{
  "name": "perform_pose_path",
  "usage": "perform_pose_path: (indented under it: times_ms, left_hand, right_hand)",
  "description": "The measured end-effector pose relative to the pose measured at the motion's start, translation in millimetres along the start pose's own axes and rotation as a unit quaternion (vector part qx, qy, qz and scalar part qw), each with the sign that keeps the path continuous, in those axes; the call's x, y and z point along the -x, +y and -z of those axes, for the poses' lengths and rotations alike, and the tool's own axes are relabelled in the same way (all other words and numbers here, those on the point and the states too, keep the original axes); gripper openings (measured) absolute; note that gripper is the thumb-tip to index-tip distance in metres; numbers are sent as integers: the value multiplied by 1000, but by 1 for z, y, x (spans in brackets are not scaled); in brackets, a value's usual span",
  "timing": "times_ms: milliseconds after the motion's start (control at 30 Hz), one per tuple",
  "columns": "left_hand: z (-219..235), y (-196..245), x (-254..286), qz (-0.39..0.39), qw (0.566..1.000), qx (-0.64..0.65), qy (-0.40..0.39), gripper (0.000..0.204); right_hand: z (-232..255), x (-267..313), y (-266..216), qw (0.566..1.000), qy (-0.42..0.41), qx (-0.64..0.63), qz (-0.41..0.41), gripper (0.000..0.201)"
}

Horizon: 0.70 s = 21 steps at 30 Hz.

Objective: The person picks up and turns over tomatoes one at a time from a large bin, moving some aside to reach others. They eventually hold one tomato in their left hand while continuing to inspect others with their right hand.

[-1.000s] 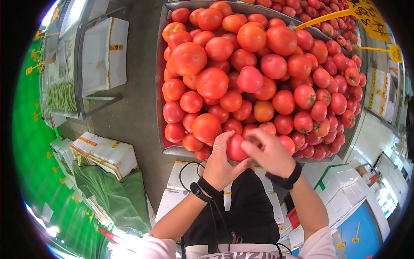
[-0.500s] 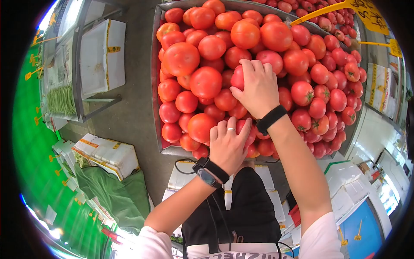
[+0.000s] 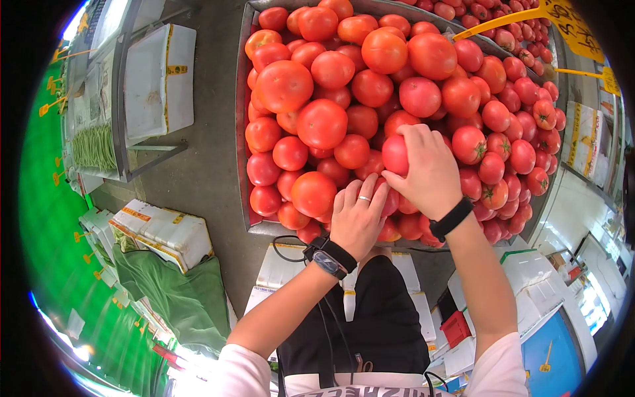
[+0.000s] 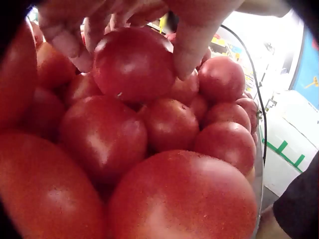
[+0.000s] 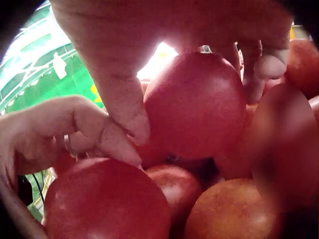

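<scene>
Tomatoes (image 3: 321,124) lie heaped in a metal-edged bin (image 3: 242,132). Between the thumb and fingers of the right hand (image 3: 430,175) is a pinkish-red tomato (image 3: 395,154), held just above the heap; the right wrist view shows that tomato (image 5: 197,104) with the thumb on its left side. The left hand (image 3: 359,221), wearing a ring, grips another tomato (image 4: 134,64) at the near part of the heap, its thumb and fingers on either side in the left wrist view. The hands are close together, the left one nearer the body.
Yellow price signs (image 3: 574,30) stick out at the upper right. A white foam box (image 3: 159,83) and green beans (image 3: 94,149) are at the left. Foam boxes (image 3: 162,231) with a green cloth (image 3: 175,298) stand at the lower left, and a red basket (image 3: 455,329) at the lower right.
The right hand, which reached farther into the heap half a second ago, is now nearer the body and further right with a tomato. The left hand has moved slightly right from its half-second-ago place.
</scene>
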<state>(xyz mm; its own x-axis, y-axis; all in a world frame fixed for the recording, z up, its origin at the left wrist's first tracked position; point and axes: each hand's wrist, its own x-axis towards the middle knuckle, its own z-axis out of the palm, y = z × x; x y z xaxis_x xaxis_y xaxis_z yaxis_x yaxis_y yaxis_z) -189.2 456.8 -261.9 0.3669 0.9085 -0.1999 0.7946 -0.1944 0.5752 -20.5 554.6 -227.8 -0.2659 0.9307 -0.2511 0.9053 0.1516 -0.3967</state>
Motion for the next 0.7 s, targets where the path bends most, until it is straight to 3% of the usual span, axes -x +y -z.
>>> perform_pose_path:
  times_ms: [233, 533, 700]
  left_hand:
    - [0, 1, 1, 13, 1000, -18, -12, 78]
    - [24, 5, 17, 16, 1000, 14, -10, 77]
    - [45, 5, 17, 9, 1000, 23, 13, 67]
  right_hand:
    - [-27, -7, -20, 996, 26, 87, 2, 73]
    - [-25, 1, -11, 999, -3, 45, 28, 72]
    - [-23, 6, -10, 999, -4, 22, 26, 68]
